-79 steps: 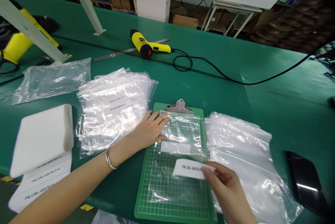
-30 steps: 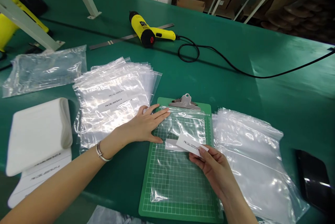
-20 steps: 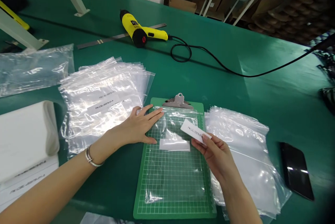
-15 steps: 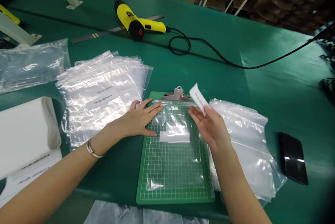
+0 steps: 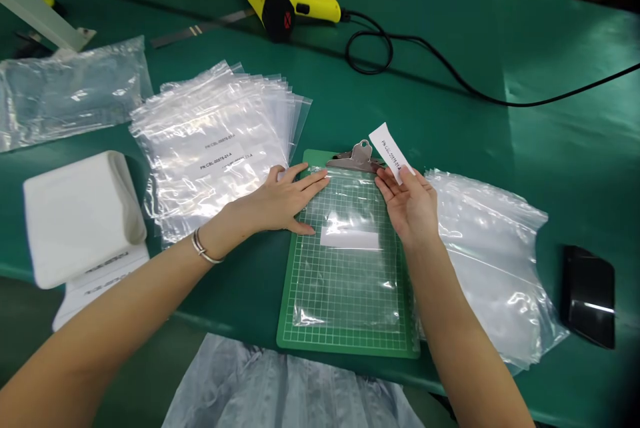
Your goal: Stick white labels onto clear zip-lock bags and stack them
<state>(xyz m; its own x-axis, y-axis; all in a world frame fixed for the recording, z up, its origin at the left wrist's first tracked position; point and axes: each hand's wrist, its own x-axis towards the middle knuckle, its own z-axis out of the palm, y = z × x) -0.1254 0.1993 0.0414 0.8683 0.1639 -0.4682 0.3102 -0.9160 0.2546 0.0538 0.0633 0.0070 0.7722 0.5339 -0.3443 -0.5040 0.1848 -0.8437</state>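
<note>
A green gridded clipboard (image 5: 350, 341) with a metal clip (image 5: 357, 157) lies in front of me, a clear zip bag (image 5: 345, 288) flat on it. Under or in the bag is a white strip (image 5: 349, 239). My left hand (image 5: 283, 200) rests with fingers spread on the bag's upper left corner. My right hand (image 5: 410, 205) pinches a white printed label (image 5: 391, 153) between thumb and fingers, beside the clip at the bag's upper right. Labelled bags (image 5: 215, 141) are fanned out to the left; a stack of clear bags (image 5: 485, 268) lies to the right.
A yellow heat gun (image 5: 280, 1) with a black cable (image 5: 460, 81) lies at the back beside a metal ruler (image 5: 210, 25). A folded stack of white label strip (image 5: 75, 215) is at left, below another clear bag (image 5: 75, 91). A black phone (image 5: 588, 296) lies at far right.
The view has tilted down and shifted left, so things appear higher and further right. My right hand's fingers have closed more around the label, whose print now faces me more clearly.
</note>
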